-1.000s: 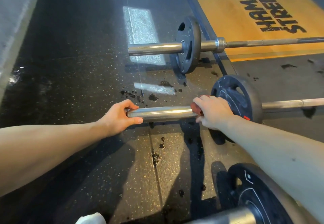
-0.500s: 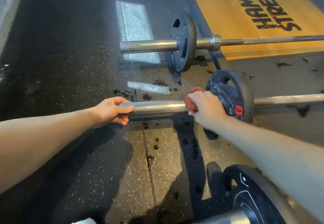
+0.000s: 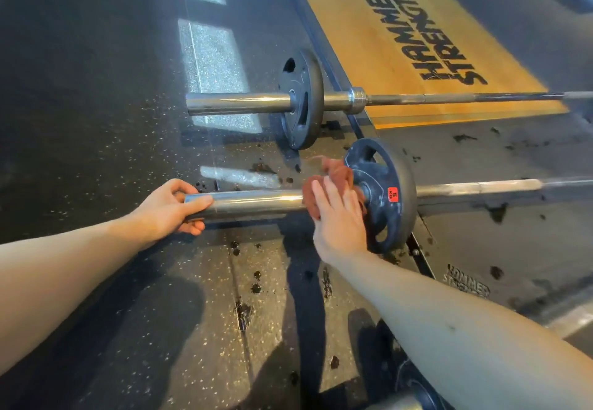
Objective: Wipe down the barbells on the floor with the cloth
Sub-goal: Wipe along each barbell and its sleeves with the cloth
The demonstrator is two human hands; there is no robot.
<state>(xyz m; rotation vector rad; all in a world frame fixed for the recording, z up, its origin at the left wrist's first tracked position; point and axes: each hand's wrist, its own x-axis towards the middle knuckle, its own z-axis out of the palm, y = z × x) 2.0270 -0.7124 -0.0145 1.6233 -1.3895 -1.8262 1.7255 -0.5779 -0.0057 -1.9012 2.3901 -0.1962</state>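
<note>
A chrome steel barbell (image 3: pixel 250 202) with a black round 5 kg plate (image 3: pixel 383 185) lies flat on the floor, just off the near edge of the yellow wooden platform (image 3: pixel 362 34). A crumpled rust-red cloth (image 3: pixel 337 172) sits on its sleeve, touching the plate. A 2nd chrome barbell (image 3: pixel 237 103) lies parallel, its thin shaft crossing the platform's near edge.

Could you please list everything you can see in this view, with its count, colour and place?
far barbell: one, chrome, across the floor and the platform's edge
middle barbell: one, chrome, on the floor at centre
near barbell: one, grey, cut off by the bottom edge
weight plates: three, black, one on each barbell
cloth: one, reddish brown, on the middle barbell beside its plate
platform: one, yellow with black lettering, upper right
floor: black, speckled
left hand: grips the middle barbell's end
right hand: presses on the cloth, fingers straight
</note>
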